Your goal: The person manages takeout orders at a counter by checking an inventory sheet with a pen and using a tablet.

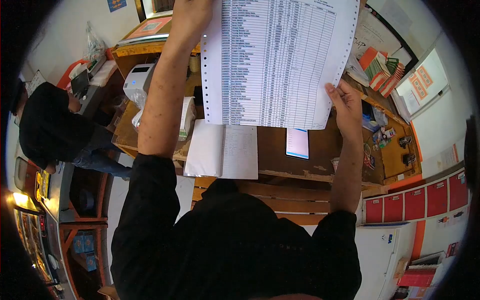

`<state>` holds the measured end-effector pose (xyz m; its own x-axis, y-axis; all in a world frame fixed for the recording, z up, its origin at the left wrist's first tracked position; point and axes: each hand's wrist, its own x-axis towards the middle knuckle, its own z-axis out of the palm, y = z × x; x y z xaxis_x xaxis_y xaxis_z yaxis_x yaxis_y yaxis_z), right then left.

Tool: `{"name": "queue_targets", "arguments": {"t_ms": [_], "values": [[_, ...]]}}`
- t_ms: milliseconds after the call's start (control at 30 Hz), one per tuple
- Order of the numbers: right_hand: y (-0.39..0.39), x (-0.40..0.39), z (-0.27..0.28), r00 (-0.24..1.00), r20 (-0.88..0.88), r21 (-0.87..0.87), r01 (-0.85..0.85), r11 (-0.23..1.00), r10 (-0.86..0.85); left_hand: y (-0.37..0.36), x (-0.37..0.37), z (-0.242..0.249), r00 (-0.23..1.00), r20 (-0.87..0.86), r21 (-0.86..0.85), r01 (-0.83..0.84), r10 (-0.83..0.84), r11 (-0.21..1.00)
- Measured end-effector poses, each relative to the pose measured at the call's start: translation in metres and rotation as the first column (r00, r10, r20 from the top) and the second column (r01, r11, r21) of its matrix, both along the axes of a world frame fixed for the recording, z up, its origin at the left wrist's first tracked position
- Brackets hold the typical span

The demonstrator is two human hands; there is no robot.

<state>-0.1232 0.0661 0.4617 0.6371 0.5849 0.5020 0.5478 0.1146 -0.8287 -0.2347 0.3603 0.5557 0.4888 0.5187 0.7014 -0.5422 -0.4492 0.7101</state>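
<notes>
Both my hands hold up a printed list (280, 65), a wide sheet with a ruled table and punched holes down its side edges. At its upper left edge is my left hand (194, 20), closed on the paper; its fingertips are hidden or cut off by the frame. My right hand (347, 104) pinches the lower right edge, thumb on the front. Below the sheet, an open notebook (241, 155) with handwritten lines lies on the wooden desk (272, 162). A smartphone (297, 144) with a lit screen rests right of the notebook, partly covered by the paper.
A white label printer (139, 80) stands at the desk's left. Stacked booklets (382, 72) sit on the right shelf, with small items beneath. Another person in a black shirt (50, 117) bends over a counter at far left. Red lockers (415, 202) line the right wall.
</notes>
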Motion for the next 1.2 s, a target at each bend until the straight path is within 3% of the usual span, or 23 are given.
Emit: {"name": "queue_targets", "arguments": {"t_ms": [600, 1000, 1200], "values": [[-0.001, 0.002, -0.001, 1.0, 0.009, 0.026, -0.017, 1.0, 0.017, 0.003, 0.007, -0.001, 0.993, 0.078, 0.054, 0.089, -0.093, 0.995], [-0.005, 0.01, -0.007, 0.997, -0.062, 0.025, -0.037, 0.999, 0.038, -0.004, 0.009, 0.002, 1.0, -0.019, 0.011, 0.006, -0.006, 1.0], [-0.006, 0.008, -0.005, 0.999, -0.02, -0.028, 0.043, 0.999, -0.044, -0.007, 0.01, 0.002, 0.998, -0.029, -0.009, 0.055, -0.055, 0.998]]}}
